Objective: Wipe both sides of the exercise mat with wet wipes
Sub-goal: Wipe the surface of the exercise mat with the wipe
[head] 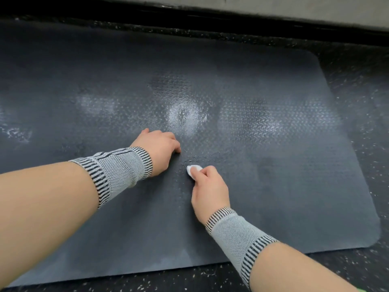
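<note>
Head view: dark grey rubber exercise mat (263,165) with a raised diamond-tread texture and rounded corners lies flat on a black speckled floor (357,85), running off the left edge of the picture. Pale, shiny patches show on its surface near the middle and toward the left, while the near part looks duller and more even. Right hand (207,190) pinches a small crumpled white wet wipe (193,170) between thumb and curled fingers, pressing it against the mat near its middle. Left hand (159,148) sits just beside it, fingers curled under and fingertips touching the mat, grasping nothing. Both wrists wear grey knitted wrist sleeves (117,171) with black striped bands.
</note>
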